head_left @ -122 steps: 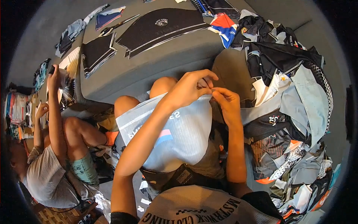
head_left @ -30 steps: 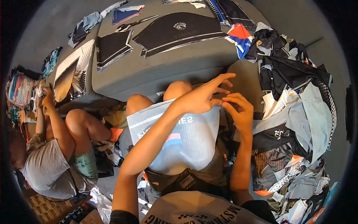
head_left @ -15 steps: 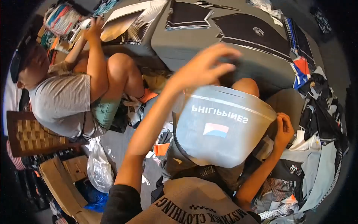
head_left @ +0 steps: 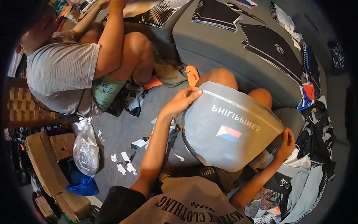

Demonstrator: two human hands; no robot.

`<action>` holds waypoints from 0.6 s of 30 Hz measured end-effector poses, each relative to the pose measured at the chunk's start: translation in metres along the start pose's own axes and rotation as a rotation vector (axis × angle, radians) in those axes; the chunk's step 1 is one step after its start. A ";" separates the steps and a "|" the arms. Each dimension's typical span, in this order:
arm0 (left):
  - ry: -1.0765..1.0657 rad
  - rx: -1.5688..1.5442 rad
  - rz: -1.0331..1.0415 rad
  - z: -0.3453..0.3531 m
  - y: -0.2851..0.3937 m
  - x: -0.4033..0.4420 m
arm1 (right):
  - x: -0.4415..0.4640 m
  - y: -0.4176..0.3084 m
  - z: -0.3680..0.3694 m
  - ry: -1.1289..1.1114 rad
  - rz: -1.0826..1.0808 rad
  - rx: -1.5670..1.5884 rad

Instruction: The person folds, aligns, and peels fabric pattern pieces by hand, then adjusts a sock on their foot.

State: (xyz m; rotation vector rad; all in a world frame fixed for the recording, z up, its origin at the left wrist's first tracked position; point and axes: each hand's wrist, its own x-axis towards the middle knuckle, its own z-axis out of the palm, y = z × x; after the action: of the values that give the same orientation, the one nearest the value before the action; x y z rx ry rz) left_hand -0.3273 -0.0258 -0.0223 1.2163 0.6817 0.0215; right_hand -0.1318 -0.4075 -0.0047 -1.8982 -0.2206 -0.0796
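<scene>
A grey fabric panel (head_left: pixel 223 149) with white lettering "PHILIPPINES" and a small flag print lies spread over my lap. My left hand (head_left: pixel 182 100) pinches its upper left corner, thumb on top. At its right corner my right hand (head_left: pixel 286 145) is closed on the edge, fingers partly behind the fabric. Between the two hands a pale band runs along the panel's upper edge. My bare knees show just beyond that edge.
A person (head_left: pixel 63 74) sits at the left, by a wicker chair (head_left: pixel 26 104). Black cut panels (head_left: pixel 274 50) and scissors (head_left: pixel 248 13) lie on the grey cushioned surface. Fabric scraps (head_left: pixel 305 183) are heaped at the right. Cardboard (head_left: pixel 52 171) and a clear plastic bag (head_left: pixel 86 151) lie lower left.
The view has swung left. My hands, formerly close together at one corner, are now apart at opposite corners. My left hand let go, then took hold of the left corner; the panel is spread and fully visible.
</scene>
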 end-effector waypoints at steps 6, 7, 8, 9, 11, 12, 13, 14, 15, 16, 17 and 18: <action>-0.142 -0.338 0.048 0.000 -0.014 0.012 | -0.001 0.000 -0.004 0.045 0.020 0.032; -0.118 -0.373 0.073 0.000 -0.014 0.016 | -0.001 0.000 -0.004 0.046 0.030 0.041; -0.095 -0.408 0.098 0.001 -0.013 0.019 | -0.001 0.001 -0.004 0.049 0.041 0.050; -0.074 -0.442 0.124 0.001 -0.012 0.023 | -0.002 0.001 -0.005 0.053 0.050 0.059; -0.055 -0.474 0.154 0.002 -0.010 0.025 | -0.002 0.003 -0.008 0.059 0.057 0.071; -0.029 -0.492 0.195 0.001 -0.008 0.024 | -0.002 0.006 -0.010 0.055 0.053 0.076; -0.003 -0.509 0.235 0.000 -0.008 0.023 | -0.003 0.009 -0.012 0.050 0.049 0.080; 0.020 -0.544 0.250 0.000 -0.008 0.024 | -0.003 0.012 -0.014 0.047 0.045 0.085; 0.041 -0.577 0.265 0.000 -0.008 0.024 | -0.003 0.014 -0.015 0.044 0.041 0.091; 0.097 -0.591 0.248 0.006 0.001 0.017 | -0.003 0.016 -0.015 0.048 0.040 0.096; 0.161 -0.601 0.192 0.003 -0.006 0.020 | -0.004 0.017 -0.016 0.046 0.060 0.139; 0.151 -0.580 0.221 0.005 -0.005 0.020 | -0.005 0.018 -0.016 0.045 0.078 0.185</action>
State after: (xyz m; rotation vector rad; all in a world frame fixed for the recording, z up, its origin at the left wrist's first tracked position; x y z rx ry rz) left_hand -0.3106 -0.0242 -0.0348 0.7265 0.6108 0.4691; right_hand -0.1324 -0.4292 -0.0165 -1.7166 -0.1185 -0.0477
